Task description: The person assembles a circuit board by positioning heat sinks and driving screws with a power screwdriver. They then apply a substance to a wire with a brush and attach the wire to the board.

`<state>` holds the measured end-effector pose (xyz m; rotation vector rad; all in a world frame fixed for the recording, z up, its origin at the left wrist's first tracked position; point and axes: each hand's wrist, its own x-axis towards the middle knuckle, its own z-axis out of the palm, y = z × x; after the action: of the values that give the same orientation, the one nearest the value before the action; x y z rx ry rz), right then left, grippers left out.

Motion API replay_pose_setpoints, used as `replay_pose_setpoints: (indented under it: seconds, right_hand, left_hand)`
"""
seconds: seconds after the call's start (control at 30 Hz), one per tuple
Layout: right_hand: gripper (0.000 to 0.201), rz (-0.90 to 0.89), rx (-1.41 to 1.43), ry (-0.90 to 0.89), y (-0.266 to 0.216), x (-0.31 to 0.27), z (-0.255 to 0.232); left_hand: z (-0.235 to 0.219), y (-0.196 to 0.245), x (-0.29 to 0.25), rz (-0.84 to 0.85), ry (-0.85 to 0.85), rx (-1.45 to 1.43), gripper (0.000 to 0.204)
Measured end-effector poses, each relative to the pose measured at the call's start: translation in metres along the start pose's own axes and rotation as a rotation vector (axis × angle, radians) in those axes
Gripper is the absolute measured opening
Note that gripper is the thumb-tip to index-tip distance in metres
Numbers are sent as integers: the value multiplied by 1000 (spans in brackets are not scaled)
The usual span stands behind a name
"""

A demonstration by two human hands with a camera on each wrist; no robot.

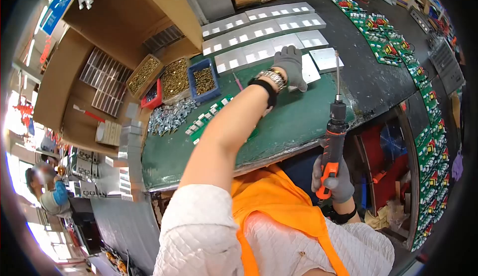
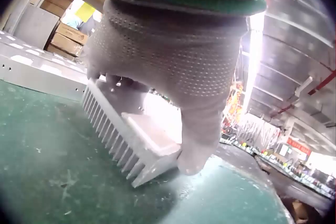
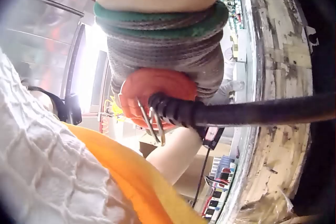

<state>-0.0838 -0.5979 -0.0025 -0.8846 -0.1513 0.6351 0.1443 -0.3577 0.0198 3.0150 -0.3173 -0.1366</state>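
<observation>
My gloved left hand [image 1: 291, 68] grips a finned aluminium heat sink [image 2: 118, 134] with a white pad on its face. The thumb lies along one end of it, and its fins face the green work mat [image 1: 289, 119]. Another heat sink [image 1: 326, 59] lies just right of that hand, and rows of them [image 1: 264, 32] lie behind. Down by the table's front edge, my gloved right hand [image 1: 340, 182] holds an orange and black electric screwdriver [image 1: 336, 141], its long bit upward. A black cord [image 3: 252, 111] leaves its orange end in the right wrist view.
Left on the mat are a blue bin of screws [image 1: 203, 79], a red bin [image 1: 152, 96], loose metal parts [image 1: 170, 118] and a green circuit board [image 1: 204, 121]. A cardboard box [image 1: 59, 84] stands beyond. Populated circuit boards [image 1: 381, 42] line the right side. Another person [image 1: 50, 191] is far left.
</observation>
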Motion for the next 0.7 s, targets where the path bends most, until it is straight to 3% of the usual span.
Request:
replay_pose_setpoints:
  seconds: [0.03, 0.1, 0.17, 0.23, 0.3, 0.37, 0.4, 0.53, 0.7]
  right_hand:
    - [96, 5, 2, -7, -1, -1, 2]
    - [85, -10, 11, -5, -3, -3, 4]
    - [84, 8, 6, -4, -1, -2, 4]
    - [82, 42, -25, 8, 3, 0, 7]
    - [80, 84, -46, 6, 8, 8, 7]
    - [81, 140, -119, -49, 9, 20, 17]
    - [81, 163, -138, -59, 11, 28, 20]
    - [86, 163, -236, -121, 22, 58, 35]
    - [78, 205, -240, -165, 27, 92, 55]
  left_hand:
    - [-1, -9, -13, 71, 96, -68, 96]
    - [-47, -11, -64, 7, -28, -293, 87]
    - [-64, -25, -106, -154, -148, -484, 82]
    - [-62, -47, -157, 10, 251, -205, 84]
    - [-69, -65, -202, -1, 332, -78, 98]
    - [-70, -66, -242, -171, 358, 25, 108]
    - [-68, -65, -259, -302, 277, 92, 119]
    - [-26, -55, -307, -418, 335, 297, 134]
    - [8, -32, -315, -488, 315, 269, 126]
